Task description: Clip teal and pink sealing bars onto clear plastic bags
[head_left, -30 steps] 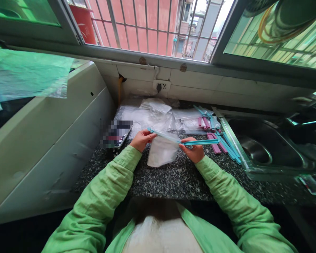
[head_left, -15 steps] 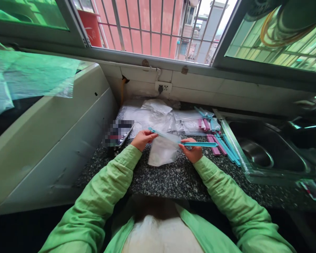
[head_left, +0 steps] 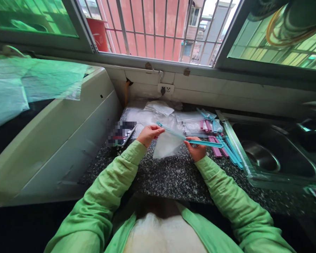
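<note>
I hold a small clear plastic bag (head_left: 167, 147) above a dark speckled counter (head_left: 173, 175). My left hand (head_left: 149, 134) pinches the bag's top left corner together with one end of a long blue sealing clip (head_left: 200, 143). My right hand (head_left: 196, 149) grips the clip and the bag's right edge. The clip runs along the bag's top and sticks out to the right past my right hand. The bag hangs down between the two hands.
Loose blue and pink clips (head_left: 221, 146) lie at the right, beside a steel sink (head_left: 268, 158). A pile of clear bags (head_left: 152, 114) sits at the back under the window. A phone (head_left: 121, 133) lies at the left next to a white appliance (head_left: 55, 130).
The bag and both hands have lifted a little off the counter, and the clip slid further along the bag's top so less of it sticks out right. The view shifted slightly.
</note>
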